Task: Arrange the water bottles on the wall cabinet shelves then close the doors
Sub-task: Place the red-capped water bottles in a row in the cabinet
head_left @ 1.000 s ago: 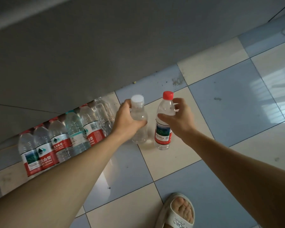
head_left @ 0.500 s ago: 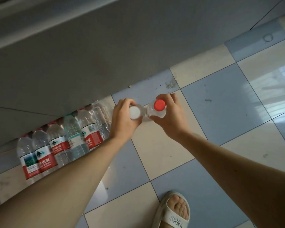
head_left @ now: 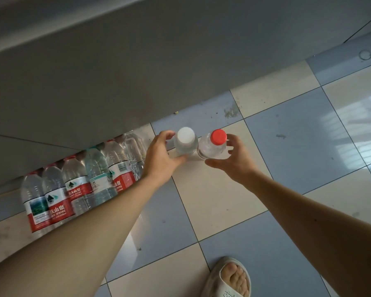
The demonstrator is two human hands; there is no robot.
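At frame centre the left hand (head_left: 162, 159) grips the white-capped bottle (head_left: 185, 142) and the right hand (head_left: 234, 161) curls around the red-capped bottle (head_left: 212, 144); lifted side by side, they could knock and slip.

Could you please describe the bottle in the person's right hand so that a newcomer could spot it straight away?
Start at the row of bottles along the foot of the grey cabinet; to its right, two bottles are held side by side. The right hand holds the red-capped bottle; its neighbour has a white cap.
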